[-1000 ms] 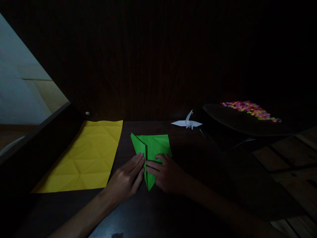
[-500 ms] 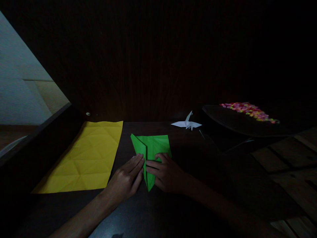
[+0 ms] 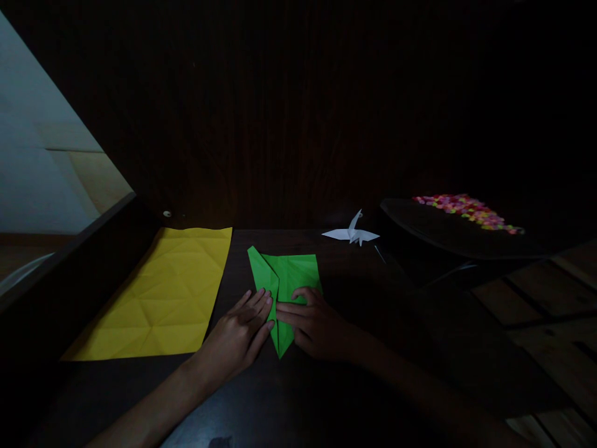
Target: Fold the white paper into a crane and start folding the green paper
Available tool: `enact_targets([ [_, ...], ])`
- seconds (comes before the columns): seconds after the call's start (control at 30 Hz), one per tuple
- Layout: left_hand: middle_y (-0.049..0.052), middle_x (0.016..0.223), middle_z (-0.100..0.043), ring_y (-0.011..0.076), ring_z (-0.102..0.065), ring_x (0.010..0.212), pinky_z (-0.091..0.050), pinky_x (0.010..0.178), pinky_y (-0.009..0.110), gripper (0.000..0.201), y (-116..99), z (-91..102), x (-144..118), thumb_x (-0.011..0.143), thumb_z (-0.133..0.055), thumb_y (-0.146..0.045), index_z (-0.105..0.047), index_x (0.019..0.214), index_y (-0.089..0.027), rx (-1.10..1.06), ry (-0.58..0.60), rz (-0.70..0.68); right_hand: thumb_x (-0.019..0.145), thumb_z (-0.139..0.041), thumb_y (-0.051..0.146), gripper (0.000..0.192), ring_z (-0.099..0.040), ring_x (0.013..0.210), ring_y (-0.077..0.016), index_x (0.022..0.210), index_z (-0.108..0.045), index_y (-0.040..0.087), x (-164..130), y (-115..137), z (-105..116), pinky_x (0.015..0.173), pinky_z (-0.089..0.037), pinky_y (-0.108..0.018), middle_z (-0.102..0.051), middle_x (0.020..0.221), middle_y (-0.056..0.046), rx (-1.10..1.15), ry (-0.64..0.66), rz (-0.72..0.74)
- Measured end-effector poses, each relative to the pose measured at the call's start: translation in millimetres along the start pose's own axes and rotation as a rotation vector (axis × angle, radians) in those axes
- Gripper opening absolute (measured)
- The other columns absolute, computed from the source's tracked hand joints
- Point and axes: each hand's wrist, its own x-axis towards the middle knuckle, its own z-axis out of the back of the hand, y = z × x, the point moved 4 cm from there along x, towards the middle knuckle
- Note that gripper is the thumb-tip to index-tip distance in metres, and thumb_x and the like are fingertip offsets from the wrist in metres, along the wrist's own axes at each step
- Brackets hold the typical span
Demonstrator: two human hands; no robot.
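A partly folded sheet of green paper (image 3: pixel 298 270) lies on the dark tabletop, its pointed end towards me. Its left side is folded inward, with the flap's edge along the middle. My left hand (image 3: pixel 245 323) rests on that flap, fingers stretched out and slightly spread, the tips near the fold. From the other side my right hand (image 3: pixel 312 320) presses flat on the paper, fingertips at the flap's edge and the index finger bent. Both hands are open, and they cover the paper's lower sides.
A creased yellow sheet (image 3: pixel 158 298) lies to the left. Behind the green paper sits a white folded paper bird (image 3: pixel 352 234), with a thin pale stick (image 3: pixel 380 254) beside it. At right, small pink and yellow flower-like pieces (image 3: pixel 471 211) cover part of a dark raised surface (image 3: pixel 429 230).
My left fingers have spread a little on the flap. The flap's upper tip has risen slightly and its edge has shifted a bit to the right. My right hand has hardly moved.
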Motion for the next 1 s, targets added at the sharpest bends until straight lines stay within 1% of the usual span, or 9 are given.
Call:
enact_targets([
  [0.13, 0.017, 0.139, -0.054, 0.0295, -0.044, 0.133, -0.042, 0.108, 0.051, 0.043, -3, 0.1, -1, 0.097, -0.045, -0.024, -0.047, 0.138, -0.010, 0.045, 0.020, 0.027, 0.086, -0.052, 0.014, 0.037, -0.046, 0.106, -0.0247, 0.121, -0.061, 0.018, -1, -2, -2, 0.098, -0.036, -0.041, -0.063, 0.126, -0.006, -0.008, -0.016, 0.009],
  [0.23, 0.016, 0.139, -0.054, 0.0296, -0.044, 0.134, -0.042, 0.108, 0.051, 0.045, -5, -0.6, -2, 0.097, -0.045, -0.025, -0.046, 0.139, -0.011, 0.041, 0.011, 0.032, 0.086, -0.052, 0.015, 0.038, -0.048, 0.107, -0.0239, 0.122, -0.061, 0.019, -1, -3, -3, 0.098, -0.037, -0.041, -0.062, 0.129, -0.006, -0.004, -0.014, 0.006],
  [0.37, 0.016, 0.140, -0.053, 0.0298, -0.043, 0.134, -0.042, 0.108, 0.051, 0.046, -5, -1.4, -2, 0.097, -0.044, -0.025, -0.044, 0.140, -0.010, 0.048, 0.006, 0.033, 0.087, -0.052, 0.016, 0.041, -0.047, 0.112, -0.0248, 0.127, -0.060, 0.019, -2, -7, -3, 0.096, -0.039, -0.042, -0.059, 0.134, -0.006, 0.055, -0.027, -0.021],
  [0.47, 0.017, 0.139, -0.054, 0.0300, -0.044, 0.134, -0.042, 0.108, 0.051, 0.045, -6, -0.9, -2, 0.097, -0.044, -0.026, -0.046, 0.139, -0.010, 0.069, 0.013, 0.029, 0.088, -0.051, 0.018, 0.044, -0.047, 0.114, -0.0251, 0.132, -0.055, 0.019, -5, -11, -4, 0.095, -0.042, -0.043, -0.055, 0.139, -0.007, 0.110, -0.035, -0.036],
  [0.63, 0.017, 0.139, -0.054, 0.0297, -0.044, 0.134, -0.042, 0.107, 0.050, 0.044, -7, 1.6, -1, 0.097, -0.044, -0.026, -0.049, 0.136, -0.008, 0.099, 0.019, 0.026, 0.087, -0.058, 0.023, 0.049, -0.051, 0.112, -0.0241, 0.135, -0.052, 0.018, -9, -18, -2, 0.097, -0.044, -0.043, -0.051, 0.142, -0.008, 0.203, -0.116, -0.076],
  [0.73, 0.015, 0.141, -0.052, 0.0299, -0.043, 0.135, -0.041, 0.108, 0.051, 0.045, -7, 2.8, 0, 0.097, -0.044, -0.028, -0.047, 0.138, -0.010, 0.108, 0.051, 0.029, 0.086, -0.061, 0.024, 0.045, -0.052, 0.110, -0.0236, 0.130, -0.057, 0.019, -10, -17, -1, 0.098, -0.044, -0.041, -0.054, 0.140, -0.006, 0.209, -0.150, -0.092],
  [0.87, 0.011, 0.141, -0.053, 0.0293, -0.043, 0.134, -0.040, 0.109, 0.052, 0.046, -7, 5.2, 0, 0.097, -0.045, -0.030, -0.046, 0.141, -0.015, 0.088, 0.065, 0.039, 0.087, -0.058, 0.023, 0.040, -0.053, 0.108, -0.0238, 0.126, -0.061, 0.021, -9, -13, 1, 0.096, -0.044, -0.042, -0.059, 0.135, -0.004, 0.173, -0.139, -0.091],
  [1.0, 0.012, 0.143, -0.050, 0.0292, -0.042, 0.135, -0.039, 0.109, 0.052, 0.047, -8, 4.9, 0, 0.097, -0.044, -0.031, -0.044, 0.141, -0.014, 0.105, 0.086, 0.054, 0.087, -0.057, 0.024, 0.038, -0.054, 0.108, -0.0235, 0.125, -0.062, 0.021, -8, -11, 2, 0.095, -0.045, -0.042, -0.060, 0.133, -0.006, 0.148, -0.137, -0.087],
])
